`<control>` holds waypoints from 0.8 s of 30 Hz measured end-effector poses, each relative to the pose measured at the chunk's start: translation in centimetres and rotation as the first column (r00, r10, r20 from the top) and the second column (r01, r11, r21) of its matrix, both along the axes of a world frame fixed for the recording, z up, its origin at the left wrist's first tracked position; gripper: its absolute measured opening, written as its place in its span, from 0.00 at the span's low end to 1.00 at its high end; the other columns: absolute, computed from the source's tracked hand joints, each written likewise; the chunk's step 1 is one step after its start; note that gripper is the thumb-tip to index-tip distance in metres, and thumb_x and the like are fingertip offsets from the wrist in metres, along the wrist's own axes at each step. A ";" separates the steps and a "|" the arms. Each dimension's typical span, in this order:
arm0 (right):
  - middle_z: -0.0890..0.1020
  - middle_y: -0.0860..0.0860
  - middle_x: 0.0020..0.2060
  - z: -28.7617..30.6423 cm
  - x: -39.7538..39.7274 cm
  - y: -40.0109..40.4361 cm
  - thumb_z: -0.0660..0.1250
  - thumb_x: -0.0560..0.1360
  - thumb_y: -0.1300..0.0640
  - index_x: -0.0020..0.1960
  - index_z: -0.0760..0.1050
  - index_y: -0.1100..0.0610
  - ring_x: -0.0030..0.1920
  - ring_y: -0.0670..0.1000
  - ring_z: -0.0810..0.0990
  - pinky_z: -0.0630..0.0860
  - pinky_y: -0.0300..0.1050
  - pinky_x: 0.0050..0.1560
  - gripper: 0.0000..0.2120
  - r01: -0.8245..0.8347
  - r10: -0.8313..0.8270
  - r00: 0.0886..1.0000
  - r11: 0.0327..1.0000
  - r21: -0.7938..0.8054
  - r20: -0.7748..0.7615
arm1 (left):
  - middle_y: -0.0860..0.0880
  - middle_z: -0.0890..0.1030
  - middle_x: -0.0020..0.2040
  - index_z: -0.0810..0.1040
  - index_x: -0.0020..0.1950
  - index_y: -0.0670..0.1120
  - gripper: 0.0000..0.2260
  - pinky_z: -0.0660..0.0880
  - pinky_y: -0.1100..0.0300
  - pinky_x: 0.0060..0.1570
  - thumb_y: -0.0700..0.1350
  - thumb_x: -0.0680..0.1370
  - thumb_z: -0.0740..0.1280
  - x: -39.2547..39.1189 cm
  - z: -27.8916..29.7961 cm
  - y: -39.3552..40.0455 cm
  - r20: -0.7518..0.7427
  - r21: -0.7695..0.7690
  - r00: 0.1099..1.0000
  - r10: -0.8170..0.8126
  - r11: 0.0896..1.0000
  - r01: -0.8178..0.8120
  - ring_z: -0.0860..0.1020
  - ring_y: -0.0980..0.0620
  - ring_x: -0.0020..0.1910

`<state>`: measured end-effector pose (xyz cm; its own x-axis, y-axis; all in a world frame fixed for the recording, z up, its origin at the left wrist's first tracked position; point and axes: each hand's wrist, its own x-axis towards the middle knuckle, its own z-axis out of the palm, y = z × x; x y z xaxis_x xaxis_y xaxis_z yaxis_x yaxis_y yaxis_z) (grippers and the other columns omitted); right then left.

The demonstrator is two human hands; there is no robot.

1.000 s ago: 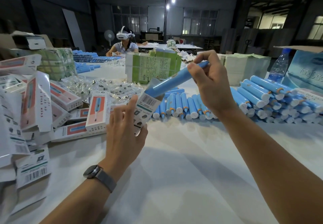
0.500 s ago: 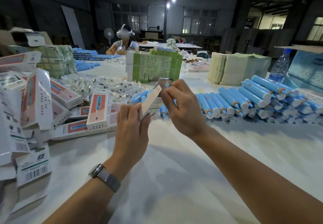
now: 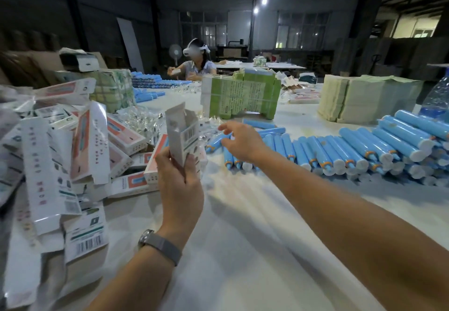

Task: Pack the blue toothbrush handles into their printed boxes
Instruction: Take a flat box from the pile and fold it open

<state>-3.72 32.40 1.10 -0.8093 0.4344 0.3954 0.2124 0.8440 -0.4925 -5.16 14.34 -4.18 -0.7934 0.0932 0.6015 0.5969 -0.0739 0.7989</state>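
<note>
Box up in my left hand (image 3: 181, 184), right hand (image 3: 243, 140) out over the blue handles (image 3: 315, 150).

My left fingers pinch the printed box (image 3: 182, 138) upright, flaps open, contents hidden. My right fingers hang spread, blurred, above the handle row mid-tabletop (image 3: 243, 225); whether they touch one, I cannot tell.

I can make out barcodes on the box (image 3: 182, 138) in my left hand (image 3: 181, 184) and on the boxes (image 3: 85, 235) piled beside it, but none of the print is sharp enough to read.
</note>
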 end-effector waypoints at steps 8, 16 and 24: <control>0.72 0.57 0.70 -1.4 -11.2 1.4 0.61 0.77 0.63 0.72 0.67 0.55 0.69 0.60 0.70 0.69 0.55 0.65 0.24 -0.086 -0.075 0.871 0.950 0.301 0.485 | 0.53 0.75 0.58 0.65 0.64 0.46 0.14 0.75 0.70 0.48 0.43 0.81 0.66 -1.3 -0.8 -0.2 0.013 0.043 1.000 -0.003 0.999 0.003 0.76 0.64 0.56; 0.82 0.53 0.56 -1.9 -12.9 2.4 0.62 0.77 0.59 0.57 0.79 0.50 0.58 0.58 0.78 0.71 0.49 0.53 0.12 0.055 -0.173 0.953 0.905 0.421 0.248 | 0.60 0.75 0.56 0.66 0.64 0.46 0.14 0.73 0.75 0.48 0.44 0.81 0.66 -1.5 -1.0 0.1 0.005 0.030 1.000 -0.014 0.999 0.014 0.76 0.70 0.54; 0.85 0.52 0.44 -0.2 -8.7 1.2 0.67 0.78 0.55 0.53 0.83 0.55 0.46 0.50 0.81 0.74 0.45 0.45 0.08 0.070 -0.077 0.966 0.997 -0.038 -0.247 | 0.46 0.77 0.59 0.65 0.60 0.48 0.12 0.69 0.74 0.50 0.41 0.81 0.66 -1.2 -0.7 0.0 -0.030 0.007 0.999 0.015 1.000 -0.015 0.76 0.52 0.55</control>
<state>-12.46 33.63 0.88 -0.6530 0.5034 0.5659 0.1416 0.8151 -0.5617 -6.38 14.33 -4.86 -0.7764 0.0777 0.6255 0.6216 -0.0699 0.7802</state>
